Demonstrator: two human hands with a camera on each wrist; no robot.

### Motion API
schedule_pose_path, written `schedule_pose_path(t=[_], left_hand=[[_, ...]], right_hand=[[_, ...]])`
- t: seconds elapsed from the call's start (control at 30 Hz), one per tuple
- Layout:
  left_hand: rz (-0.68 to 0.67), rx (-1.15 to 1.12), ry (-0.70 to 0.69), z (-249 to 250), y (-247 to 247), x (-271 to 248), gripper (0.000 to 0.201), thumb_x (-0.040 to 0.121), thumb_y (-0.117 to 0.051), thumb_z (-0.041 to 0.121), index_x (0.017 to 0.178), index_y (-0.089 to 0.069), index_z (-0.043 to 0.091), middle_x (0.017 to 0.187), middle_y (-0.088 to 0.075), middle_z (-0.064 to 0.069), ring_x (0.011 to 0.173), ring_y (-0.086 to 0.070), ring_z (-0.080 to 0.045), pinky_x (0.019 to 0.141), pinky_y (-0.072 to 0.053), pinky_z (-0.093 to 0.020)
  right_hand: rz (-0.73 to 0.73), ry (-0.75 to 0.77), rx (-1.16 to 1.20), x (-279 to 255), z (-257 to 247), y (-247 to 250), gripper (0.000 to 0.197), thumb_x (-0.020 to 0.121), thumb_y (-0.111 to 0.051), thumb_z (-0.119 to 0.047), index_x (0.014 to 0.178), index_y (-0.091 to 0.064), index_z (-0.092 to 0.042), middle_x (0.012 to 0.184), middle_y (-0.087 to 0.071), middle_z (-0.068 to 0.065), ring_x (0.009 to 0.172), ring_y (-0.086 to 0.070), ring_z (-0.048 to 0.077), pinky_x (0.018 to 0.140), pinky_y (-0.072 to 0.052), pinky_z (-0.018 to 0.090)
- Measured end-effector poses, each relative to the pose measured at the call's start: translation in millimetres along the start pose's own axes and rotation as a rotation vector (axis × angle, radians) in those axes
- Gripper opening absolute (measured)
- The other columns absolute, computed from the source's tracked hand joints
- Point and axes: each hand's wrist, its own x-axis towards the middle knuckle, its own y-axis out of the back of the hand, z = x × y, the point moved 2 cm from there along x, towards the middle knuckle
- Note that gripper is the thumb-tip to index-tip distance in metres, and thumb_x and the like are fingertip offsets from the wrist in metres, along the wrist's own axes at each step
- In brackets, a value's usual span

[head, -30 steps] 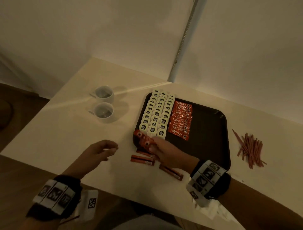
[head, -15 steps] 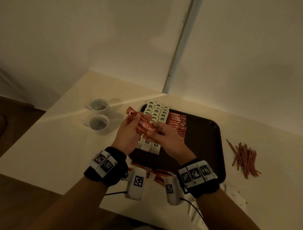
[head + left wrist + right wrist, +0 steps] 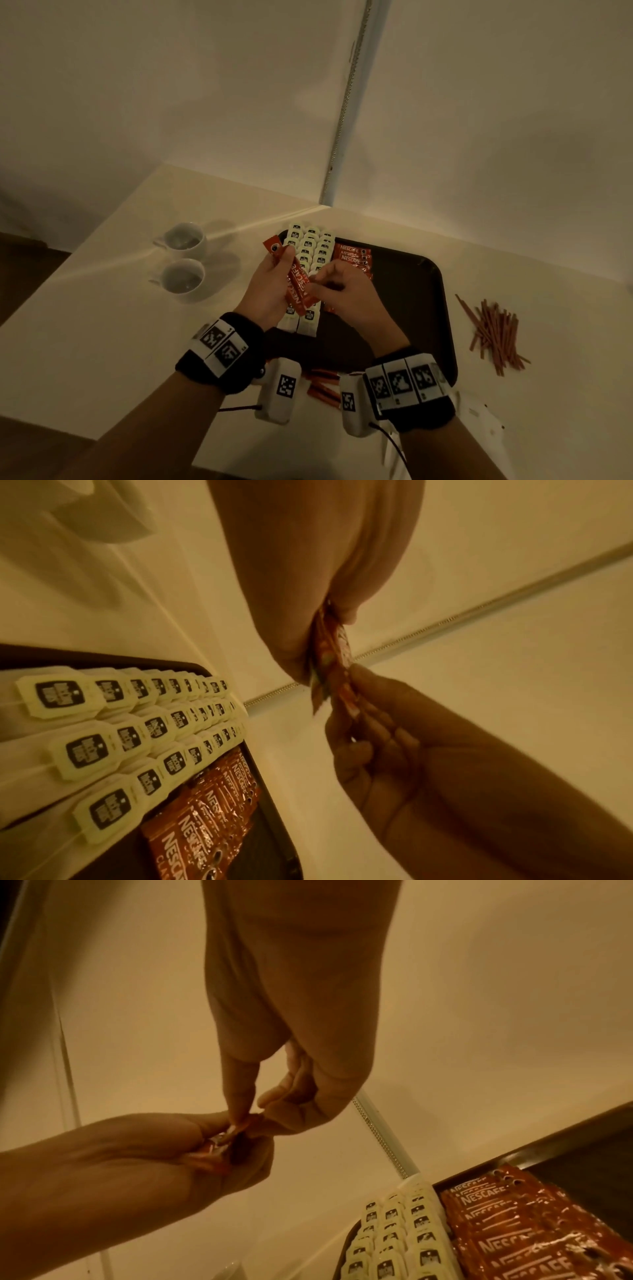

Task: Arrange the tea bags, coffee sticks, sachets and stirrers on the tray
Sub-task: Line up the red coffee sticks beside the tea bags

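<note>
Above the left part of the dark tray, my left hand grips a small bundle of red coffee sticks. My right hand pinches the bundle's near end. In the left wrist view the coffee sticks stand edge-on between my left palm and the right fingers. In the right wrist view they show only as a crumpled end between both hands. On the tray, white tea bags lie in three rows, with a row of coffee sticks beside them. Red stirrers lie heaped on the table.
Two white cups stand left of the tray. A few loose coffee sticks lie on the table by the tray's near edge, between my wrists. A wall corner with a metal strip rises behind the table.
My right hand lifted coffee sticks off the table by the tray's near-left corner. My left hand came up from the table to grip them, and both hands now hold the bundle over the tea bags.
</note>
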Motion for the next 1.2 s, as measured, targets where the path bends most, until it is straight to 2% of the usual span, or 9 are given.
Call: schedule_pose_path(t=[0.13,0.27,0.37,0.53,0.63,0.7,0.83,0.93,1.2], left_hand=[[0.033,0.166,-0.047,-3.7,0.5,9.0,0.03,0.098,-0.045,0.035,0.107,-0.06,0.01,0.076,-0.071,-0.001,0.07,-0.069,-0.021,0.067,-0.056,-0.036],[0.022,0.408,-0.042,2.2,7.4,16.2,0.024,0.084,-0.064,0.035,0.087,-0.055,0.013,0.055,-0.045,0.007,0.041,-0.035,-0.005,0.036,-0.031,-0.018],[-0.149,0.608,0.012,3.9,3.2,13.6,0.025,0.077,-0.074,0.027,0.094,-0.061,0.016,0.059,-0.054,0.007,0.044,-0.043,-0.005,0.038,-0.032,-0.016],[-0.096,0.743,-0.101,8.8,-3.8,15.7,0.016,0.079,-0.075,0.019,0.094,-0.067,0.016,0.064,-0.064,0.004,0.051,-0.055,-0.006,0.039,-0.037,-0.017],[-0.067,0.782,-0.1,15.6,-3.4,20.1,0.015,0.081,-0.073,0.02,0.093,-0.068,0.012,0.074,-0.069,-0.006,0.048,-0.052,-0.005,0.039,-0.037,-0.017],[-0.086,0.817,-0.107,20.1,-6.5,20.7,0.017,0.081,-0.073,0.022,0.093,-0.069,0.009,0.075,-0.07,-0.008,0.047,-0.051,-0.005,0.039,-0.036,-0.017],[-0.091,0.833,-0.231,27.0,-15.6,18.9,0.006,0.083,-0.071,0.015,0.085,-0.071,0.009,0.055,-0.061,0.009,0.043,-0.05,0.0,0.041,-0.036,-0.012],[-0.096,0.884,-0.282,30.3,-18.8,19.0,0.003,0.083,-0.071,0.013,0.082,-0.069,0.011,0.047,-0.057,0.012,0.039,-0.049,0.001,0.043,-0.036,-0.009],[-0.11,0.89,-0.284,33.0,-7.1,16.8,0.01,0.078,-0.076,0.011,0.086,-0.071,0.008,0.07,-0.068,-0.003,0.042,-0.054,-0.003,0.043,-0.04,-0.012]], right_hand=[[-0.093,-0.036,0.027,3.1,-0.4,2.2,0.026,0.085,-0.065,-0.007,0.11,-0.057,-0.009,0.095,-0.069,0.011,0.082,-0.067,0.012,0.069,-0.055,0.02],[-0.029,-0.066,0.115,9.4,2.8,14.6,0.024,0.089,-0.058,-0.007,0.113,-0.058,-0.007,0.106,-0.064,0.01,0.093,-0.065,0.017,0.073,-0.054,0.018],[0.039,-0.099,0.382,13.6,6.7,17.5,0.03,0.087,-0.06,-0.003,0.115,-0.049,-0.006,0.113,-0.063,0.015,0.107,-0.063,0.027,0.087,-0.055,0.033],[0.097,-0.087,0.688,15.5,4.5,19.1,0.033,0.091,-0.054,-0.003,0.117,-0.044,-0.021,0.106,-0.064,0.016,0.093,-0.067,0.025,0.072,-0.056,0.03],[0.172,-0.079,0.566,17.1,7.5,24.1,0.024,0.091,-0.057,-0.018,0.114,-0.053,-0.013,0.101,-0.065,0.01,0.089,-0.065,0.021,0.072,-0.055,0.029],[0.175,-0.039,0.559,17.6,7.3,25.5,0.027,0.086,-0.062,-0.013,0.111,-0.055,-0.009,0.098,-0.066,0.006,0.088,-0.065,0.018,0.077,-0.056,0.031],[0.096,-0.087,0.64,18.4,5.8,18.8,0.008,0.087,-0.059,-0.003,0.095,-0.06,-0.005,0.08,-0.065,0.003,0.073,-0.062,0.011,0.065,-0.053,0.02],[0.123,-0.082,0.694,19.0,8.9,17.3,0.019,0.085,-0.06,-0.002,0.104,-0.058,-0.007,0.086,-0.067,0.005,0.073,-0.065,0.011,0.065,-0.053,0.02],[0.156,-0.08,0.497,17.3,12.2,30.6,0.012,0.084,-0.062,-0.006,0.096,-0.064,-0.007,0.104,-0.065,0.014,0.087,-0.066,0.023,0.082,-0.057,0.033]])
